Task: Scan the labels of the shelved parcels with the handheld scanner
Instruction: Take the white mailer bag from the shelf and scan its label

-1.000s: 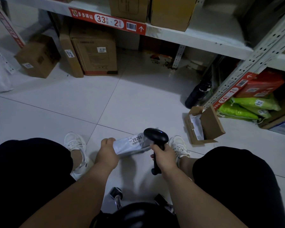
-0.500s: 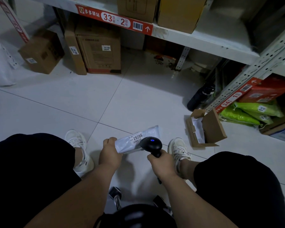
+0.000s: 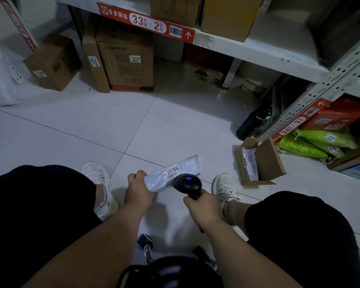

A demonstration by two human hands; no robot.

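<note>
Head view: left hand (image 3: 138, 189) grips parcel (image 3: 175, 173); right hand (image 3: 203, 207) grips scanner (image 3: 187, 183); open carton (image 3: 260, 162) nearby.

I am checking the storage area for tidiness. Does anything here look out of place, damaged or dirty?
Yes. An opened cardboard box lies tipped on the floor by the right rack, flaps open, white paper showing inside. Dark debris is scattered on the floor under the shelf. A black bottle leans against the rack's foot.

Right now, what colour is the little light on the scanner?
Blue, on the scanner's black head; the head view shows it.
</note>
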